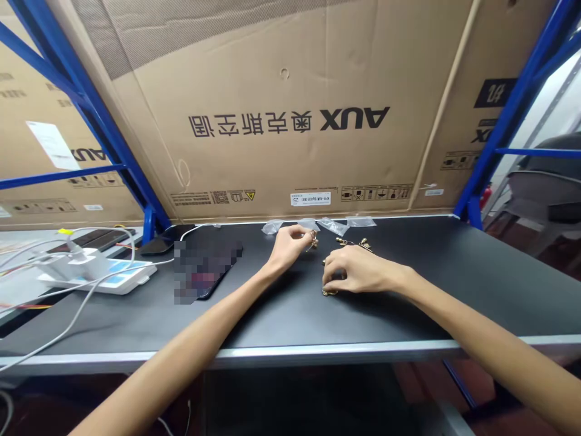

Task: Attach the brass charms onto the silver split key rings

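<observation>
Gold-coloured jewellery that looks like bracelets with small beads or charms lies around my hands on the dark tabletop. My left hand (290, 247) is closed in a pinch on one gold-coloured bracelet (314, 240), raised a little over the surface. Low over the table, my right hand (356, 269) has its thumb and fingers curled on another small gold-coloured piece (328, 293), partly covered by the fingertips. Just behind that hand rests a further gold-coloured bracelet (365, 244), its front part hidden.
Several clear plastic bags (333, 226) lie along the back edge. A phone (213, 281), partly pixelated, is left of my left arm. Farther left are a white power strip (122, 280) with chargers and loose cables. A large cardboard box (290, 163) and blue rack posts (474, 181) bound the table.
</observation>
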`<state>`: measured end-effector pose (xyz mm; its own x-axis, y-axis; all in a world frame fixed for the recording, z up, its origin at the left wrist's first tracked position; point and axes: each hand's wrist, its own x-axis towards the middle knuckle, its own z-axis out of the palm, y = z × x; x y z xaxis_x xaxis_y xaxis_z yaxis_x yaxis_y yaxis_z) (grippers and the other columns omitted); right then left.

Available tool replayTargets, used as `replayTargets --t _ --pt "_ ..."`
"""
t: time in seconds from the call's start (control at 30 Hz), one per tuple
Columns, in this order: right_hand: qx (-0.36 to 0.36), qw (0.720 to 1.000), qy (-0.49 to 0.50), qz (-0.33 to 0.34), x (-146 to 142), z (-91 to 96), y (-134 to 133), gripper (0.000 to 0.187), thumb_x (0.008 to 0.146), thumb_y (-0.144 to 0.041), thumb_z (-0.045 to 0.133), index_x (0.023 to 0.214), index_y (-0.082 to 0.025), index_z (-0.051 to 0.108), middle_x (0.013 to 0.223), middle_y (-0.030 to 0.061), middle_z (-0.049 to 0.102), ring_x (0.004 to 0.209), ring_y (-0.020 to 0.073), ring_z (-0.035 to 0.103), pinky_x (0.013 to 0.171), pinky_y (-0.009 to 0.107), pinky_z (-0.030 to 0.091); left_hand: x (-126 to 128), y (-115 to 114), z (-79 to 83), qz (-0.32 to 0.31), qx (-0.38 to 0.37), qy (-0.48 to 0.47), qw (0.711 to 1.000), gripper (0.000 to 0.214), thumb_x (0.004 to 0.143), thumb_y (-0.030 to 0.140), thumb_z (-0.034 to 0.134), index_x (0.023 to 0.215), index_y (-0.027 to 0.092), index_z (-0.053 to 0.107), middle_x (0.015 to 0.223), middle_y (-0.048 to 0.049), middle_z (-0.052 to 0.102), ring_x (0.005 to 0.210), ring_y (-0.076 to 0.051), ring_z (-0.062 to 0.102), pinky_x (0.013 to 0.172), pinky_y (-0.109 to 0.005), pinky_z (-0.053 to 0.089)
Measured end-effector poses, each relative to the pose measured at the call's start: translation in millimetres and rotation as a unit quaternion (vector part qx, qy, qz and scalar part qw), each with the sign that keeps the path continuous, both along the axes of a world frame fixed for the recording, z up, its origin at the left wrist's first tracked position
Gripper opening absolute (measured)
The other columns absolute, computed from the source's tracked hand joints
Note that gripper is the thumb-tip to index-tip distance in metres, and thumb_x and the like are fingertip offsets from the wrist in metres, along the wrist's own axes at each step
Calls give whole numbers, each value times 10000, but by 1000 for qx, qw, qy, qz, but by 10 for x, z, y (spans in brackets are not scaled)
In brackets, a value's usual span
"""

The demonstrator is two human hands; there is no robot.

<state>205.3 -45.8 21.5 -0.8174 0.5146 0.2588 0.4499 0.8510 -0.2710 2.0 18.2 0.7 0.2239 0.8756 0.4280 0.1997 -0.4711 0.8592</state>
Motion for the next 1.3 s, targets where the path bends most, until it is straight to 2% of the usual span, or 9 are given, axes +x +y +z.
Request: replayTargets --t 0.3,0.47,0.6,0.77,0.93,1.1,1.2,1.3 --pt "-28 1000 -8 3 16 26 -10 146 875 -296 646 884 -231 776 857 -7 755 770 151 651 751 275 428 3 -5 9 -1 10 8 1000 228 783 359 671 766 144 747 784 -83 751 773 -220 709 787 -353 565" --pt "-32 999 14 -12 5 -4 8 122 850 -212 639 822 -224 757 814 -14 748 736 147 650 725 265 440 2 -20 11 -3 24 17 1000 229 800 347 651 777 137 740 784 -85 748 769 -213 707 780 -341 565" --pt "-21 992 89 -83 32 -4 72 143 893 -228 592 878 -201 732 871 19 749 770 167 664 736 288 467 5 -60 37 -16 44 34 998 228 820 342 626 780 139 721 814 -91 748 765 -211 712 768 -335 569" --pt "-8 962 201 -185 80 5 199 216 939 -292 533 921 -177 715 903 46 750 797 185 679 764 319 504 50 -161 96 -35 99 68 992 205 825 310 612 745 140 694 999 -115 741 883 -228 706 816 -347 557" --pt "-3 948 248 -201 69 -29 253 214 930 -299 552 917 -172 724 922 47 764 859 188 702 818 308 526 104 -241 107 -51 160 111 979 128 810 231 618 714 170 676 962 -77 748 888 -214 684 847 -338 513" --pt "32 950 244 -194 39 -57 219 218 944 -289 540 923 -179 727 922 42 766 840 181 703 795 291 531 106 -247 88 -59 182 134 972 69 789 188 626 728 182 659 992 -59 742 891 -197 665 857 -318 485" --pt "76 953 219 -196 18 -93 199 220 960 -290 525 936 -193 721 943 42 759 831 186 696 769 297 524 106 -242 84 -47 167 132 976 80 790 216 628 725 179 659 944 -59 744 855 -200 663 841 -324 492" --pt "133 954 178 -202 -10 -144 192 239 978 -286 495 991 -182 709 987 82 742 845 214 683 742 317 506 115 -239 79 -32 134 114 984 139 811 257 603 724 169 665 871 -63 743 805 -200 674 798 -320 519"
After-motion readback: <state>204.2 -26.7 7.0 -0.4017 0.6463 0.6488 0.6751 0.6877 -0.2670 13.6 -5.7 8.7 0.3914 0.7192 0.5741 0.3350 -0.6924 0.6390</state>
